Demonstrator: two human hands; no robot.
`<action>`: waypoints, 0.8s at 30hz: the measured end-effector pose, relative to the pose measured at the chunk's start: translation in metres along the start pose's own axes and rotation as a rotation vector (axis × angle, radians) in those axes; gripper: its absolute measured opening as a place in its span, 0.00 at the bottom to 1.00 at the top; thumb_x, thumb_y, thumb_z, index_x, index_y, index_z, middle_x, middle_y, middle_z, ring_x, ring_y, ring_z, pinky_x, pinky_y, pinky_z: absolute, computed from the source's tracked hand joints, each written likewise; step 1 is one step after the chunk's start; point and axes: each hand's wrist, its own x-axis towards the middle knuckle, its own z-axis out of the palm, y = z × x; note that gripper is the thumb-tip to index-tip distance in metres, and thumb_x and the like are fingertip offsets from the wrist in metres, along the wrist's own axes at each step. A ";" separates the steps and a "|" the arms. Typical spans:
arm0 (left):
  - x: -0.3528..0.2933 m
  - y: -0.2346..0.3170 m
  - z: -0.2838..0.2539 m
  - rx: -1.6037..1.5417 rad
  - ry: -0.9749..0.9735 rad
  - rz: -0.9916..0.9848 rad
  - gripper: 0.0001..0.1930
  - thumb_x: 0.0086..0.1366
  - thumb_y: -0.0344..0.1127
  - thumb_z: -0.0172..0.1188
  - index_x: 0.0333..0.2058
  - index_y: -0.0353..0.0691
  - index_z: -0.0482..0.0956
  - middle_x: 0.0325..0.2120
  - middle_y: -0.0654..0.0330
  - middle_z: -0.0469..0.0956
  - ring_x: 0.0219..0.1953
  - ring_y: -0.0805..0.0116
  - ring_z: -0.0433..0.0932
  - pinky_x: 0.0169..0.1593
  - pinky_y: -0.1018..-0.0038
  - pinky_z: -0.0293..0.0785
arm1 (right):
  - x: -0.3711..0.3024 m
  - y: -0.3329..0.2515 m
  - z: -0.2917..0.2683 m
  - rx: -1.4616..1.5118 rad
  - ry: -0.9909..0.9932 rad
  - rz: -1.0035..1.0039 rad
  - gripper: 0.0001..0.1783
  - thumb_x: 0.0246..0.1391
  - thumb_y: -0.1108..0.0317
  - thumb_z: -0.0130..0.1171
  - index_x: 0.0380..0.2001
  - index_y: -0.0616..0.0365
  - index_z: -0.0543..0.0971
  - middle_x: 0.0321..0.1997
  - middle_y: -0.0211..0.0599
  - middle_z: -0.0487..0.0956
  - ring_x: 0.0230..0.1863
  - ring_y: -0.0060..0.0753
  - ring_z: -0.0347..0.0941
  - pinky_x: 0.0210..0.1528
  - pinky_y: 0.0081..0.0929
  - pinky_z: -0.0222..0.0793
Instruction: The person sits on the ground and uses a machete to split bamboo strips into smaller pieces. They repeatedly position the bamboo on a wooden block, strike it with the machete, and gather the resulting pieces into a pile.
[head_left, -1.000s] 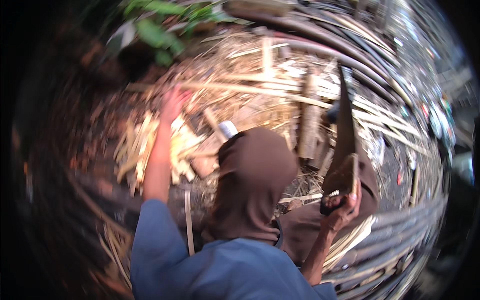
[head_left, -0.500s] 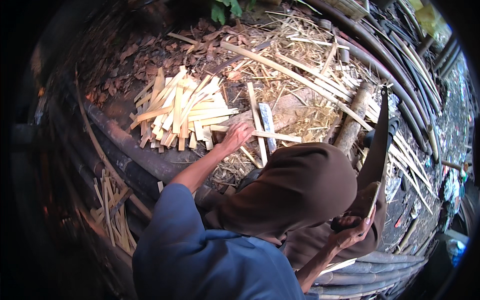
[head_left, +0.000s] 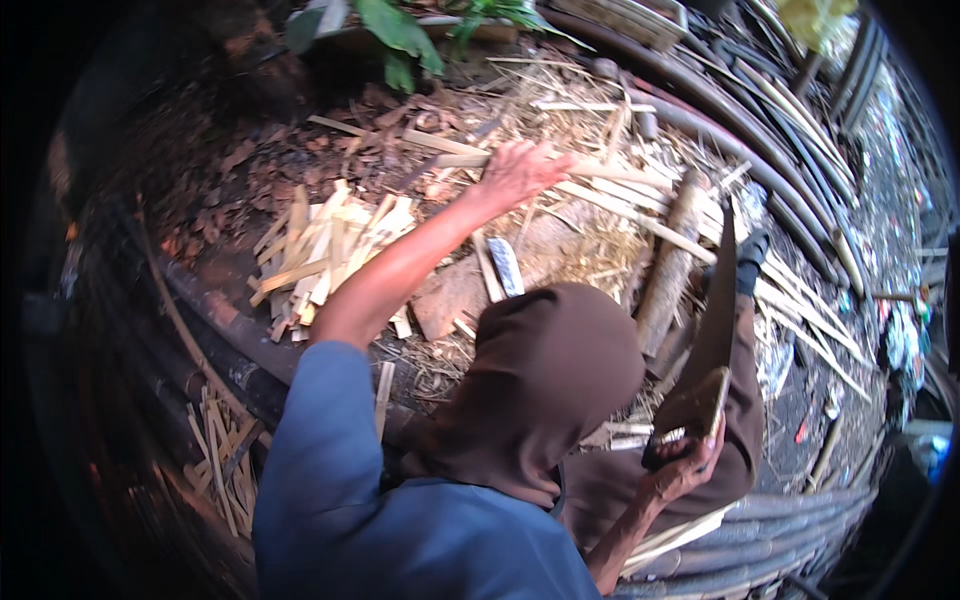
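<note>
At twelve o'clock, a strip [head_left: 625, 175] is covered by the left hand [head_left: 522, 172], fingers half-bent, grip unclear; a saw [head_left: 710, 338] is clasped tight by the right hand [head_left: 688, 462] at four.

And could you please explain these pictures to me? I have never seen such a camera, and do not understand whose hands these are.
There is no machine here: the two bare hands belong to the person who wears the cameras. Every picture comes from the left one of two fisheye cameras on the head, looking down, so straight edges bend near the rim. The right hand grips a saw, which points away from the body. The left hand touches a long pale strip; whether it grips, I cannot tell. On the ground lie a pile of short pale strips, dry brown leaves and a thick round pole.
</note>
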 end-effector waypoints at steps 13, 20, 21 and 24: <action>-0.017 -0.057 0.005 -0.224 -0.323 -0.053 0.21 0.62 0.57 0.58 0.52 0.64 0.81 0.31 0.66 0.69 0.42 0.67 0.70 0.47 0.64 0.61 | 0.015 0.020 -0.020 -0.156 0.006 -0.036 0.26 0.66 0.50 0.51 0.60 0.55 0.74 0.17 0.22 0.59 0.16 0.14 0.54 0.18 0.17 0.52; -0.014 -0.066 -0.003 -0.351 -0.443 -0.132 0.21 0.63 0.57 0.59 0.52 0.62 0.81 0.33 0.65 0.77 0.45 0.66 0.74 0.49 0.62 0.63 | 0.006 0.008 -0.005 -0.096 0.003 -0.007 0.27 0.65 0.51 0.52 0.60 0.57 0.74 0.17 0.21 0.60 0.16 0.14 0.53 0.18 0.17 0.51; -0.014 -0.066 -0.002 -0.406 -0.459 -0.152 0.21 0.62 0.58 0.59 0.52 0.61 0.81 0.34 0.65 0.78 0.46 0.65 0.75 0.49 0.61 0.64 | 0.005 0.008 -0.003 -0.080 -0.004 -0.012 0.27 0.65 0.51 0.53 0.60 0.57 0.74 0.17 0.21 0.60 0.16 0.13 0.53 0.18 0.17 0.51; -0.013 -0.070 -0.001 -0.467 -0.524 -0.206 0.22 0.60 0.57 0.62 0.52 0.59 0.82 0.40 0.64 0.83 0.47 0.62 0.79 0.47 0.59 0.69 | 0.006 0.008 -0.003 -0.106 -0.006 -0.035 0.28 0.65 0.50 0.53 0.60 0.57 0.74 0.18 0.21 0.60 0.16 0.13 0.54 0.17 0.16 0.51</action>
